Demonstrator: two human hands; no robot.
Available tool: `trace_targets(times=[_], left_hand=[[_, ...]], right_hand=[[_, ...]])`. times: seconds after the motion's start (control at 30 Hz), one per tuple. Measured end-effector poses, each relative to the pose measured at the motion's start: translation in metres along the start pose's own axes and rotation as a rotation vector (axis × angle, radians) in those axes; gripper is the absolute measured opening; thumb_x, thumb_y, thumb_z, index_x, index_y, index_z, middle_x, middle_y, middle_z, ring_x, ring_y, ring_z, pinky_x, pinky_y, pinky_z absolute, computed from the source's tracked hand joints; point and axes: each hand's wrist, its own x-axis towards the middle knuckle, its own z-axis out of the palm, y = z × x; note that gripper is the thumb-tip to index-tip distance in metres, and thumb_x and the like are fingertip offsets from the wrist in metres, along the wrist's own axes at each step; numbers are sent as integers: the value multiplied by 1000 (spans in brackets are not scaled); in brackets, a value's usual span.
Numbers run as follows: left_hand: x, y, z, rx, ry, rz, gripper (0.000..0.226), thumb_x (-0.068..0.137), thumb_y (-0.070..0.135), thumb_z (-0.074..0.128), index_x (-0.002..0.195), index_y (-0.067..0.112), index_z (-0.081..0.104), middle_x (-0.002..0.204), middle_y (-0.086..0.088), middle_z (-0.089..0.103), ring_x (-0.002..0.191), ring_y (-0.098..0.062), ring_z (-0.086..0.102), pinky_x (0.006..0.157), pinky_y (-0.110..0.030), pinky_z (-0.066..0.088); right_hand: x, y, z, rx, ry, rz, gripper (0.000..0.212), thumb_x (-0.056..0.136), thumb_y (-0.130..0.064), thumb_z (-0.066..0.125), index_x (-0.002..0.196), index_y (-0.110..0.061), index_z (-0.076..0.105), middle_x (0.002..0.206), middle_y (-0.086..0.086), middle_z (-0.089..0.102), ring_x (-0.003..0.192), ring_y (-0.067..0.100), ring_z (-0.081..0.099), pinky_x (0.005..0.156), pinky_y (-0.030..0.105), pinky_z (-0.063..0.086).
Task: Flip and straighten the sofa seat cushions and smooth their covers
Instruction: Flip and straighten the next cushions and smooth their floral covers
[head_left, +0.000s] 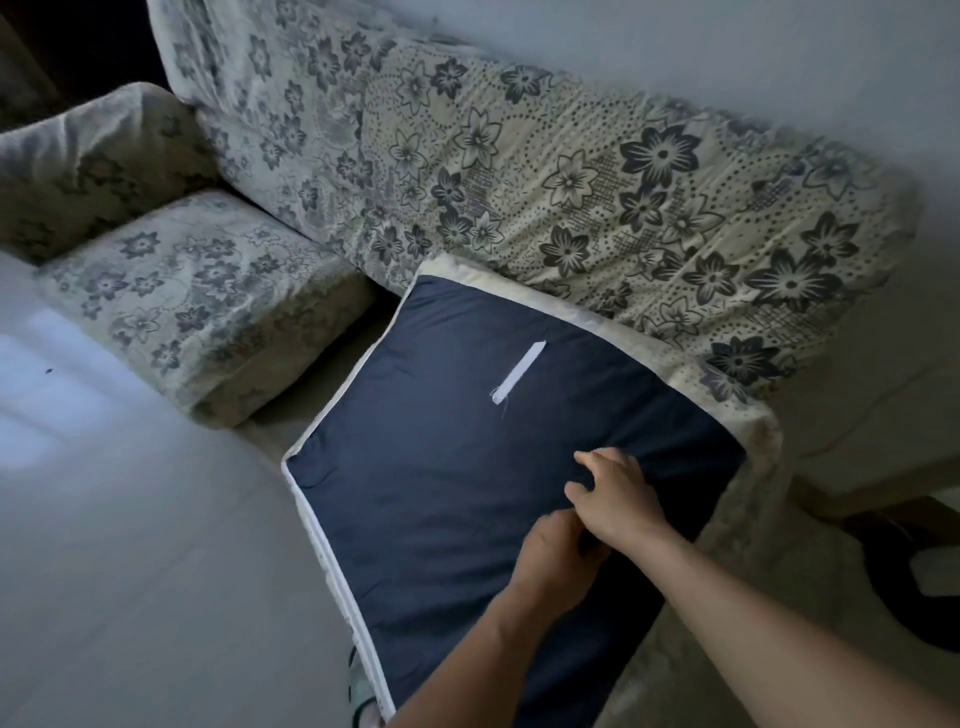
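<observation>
A seat cushion (441, 467) lies tilted in the middle of the head view with its dark navy underside up, a white strip (518, 371) sewn near its centre and a white zip edge along its left side. Its far edge leans against the floral back cushion (571, 182). My right hand (615, 493) presses on the navy fabric near the cushion's right part, fingers curled. My left hand (553, 556) sits just below it, fingers bent and partly hidden under the right wrist. A second seat cushion (208, 296), floral side up, lies in place at the left.
The sofa arm (88, 156) rises at the far left. Pale floor (130, 545) fills the lower left. A wall runs behind the sofa. A dark patterned rug (893, 582) shows at the lower right, and my sandalled foot (363, 696) sits under the cushion's near edge.
</observation>
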Motion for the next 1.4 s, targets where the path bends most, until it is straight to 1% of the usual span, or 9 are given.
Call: trace_targets(times=[0.13,0.4,0.5,0.6,0.8,0.9,0.97,1.2,1.4], left_hand=[[19,-25,-47,-54,192,-176,21,86,10,47,70,20,57,58,7,57,52,-8,45,49,-18,31],[78,-136,-130,-169,307,-356,15,86,24,67,100,28,66,92,11,61,93,-13,59,86,-30,46],[101,-182,-144,10,149,-307,46,87,32,66,130,20,56,131,1,53,120,-19,50,102,-28,39],[140,-207,-184,197,-77,-216,31,89,42,61,113,23,62,119,-4,58,115,-25,55,94,-39,46],[233,-237,-238,30,855,-330,70,93,62,22,152,24,28,162,4,16,149,-16,10,120,-39,11],[226,-252,-168,81,319,-367,85,80,78,-1,153,34,-4,154,16,-25,146,-10,-23,120,-41,-10],[229,-265,-151,76,150,-392,86,76,78,-2,152,38,-9,151,18,-29,144,-8,-27,118,-40,-15],[189,-285,-187,-75,808,-641,75,83,75,3,150,41,3,157,21,-12,146,-4,-18,115,-37,-14],[154,-325,-143,-108,200,-685,79,74,84,-2,146,52,-9,160,16,-19,145,-7,-23,119,-48,-10]], right_hand=[[29,-41,17,-226,81,-147,42,96,-30,47,138,-23,47,139,1,44,130,21,36,105,39,36],[104,-114,61,-585,-108,-451,52,99,-34,43,149,-25,31,156,-4,23,145,16,15,117,34,13],[144,-137,67,-794,-184,-501,50,99,-37,40,147,-25,32,157,-4,23,144,17,18,116,37,15],[198,-186,60,-804,-197,-508,42,99,-39,41,138,-25,46,145,-2,44,132,21,38,104,38,32],[309,-253,65,-620,390,-752,65,97,-50,28,154,-19,24,160,8,20,148,27,18,116,51,14],[317,-194,98,-985,-76,-582,81,84,-69,-14,154,-28,-7,164,-1,-11,147,16,-19,117,52,-11],[324,-177,112,-1070,-255,-416,77,89,-69,-3,153,-28,-14,162,-4,-18,146,17,-24,115,56,-16],[313,-240,141,-689,260,-778,68,93,-52,30,152,-17,30,159,8,26,148,25,18,117,57,7],[299,-192,193,-1069,-225,-642,69,95,-59,15,153,-22,27,161,2,20,150,20,11,114,55,-15]])
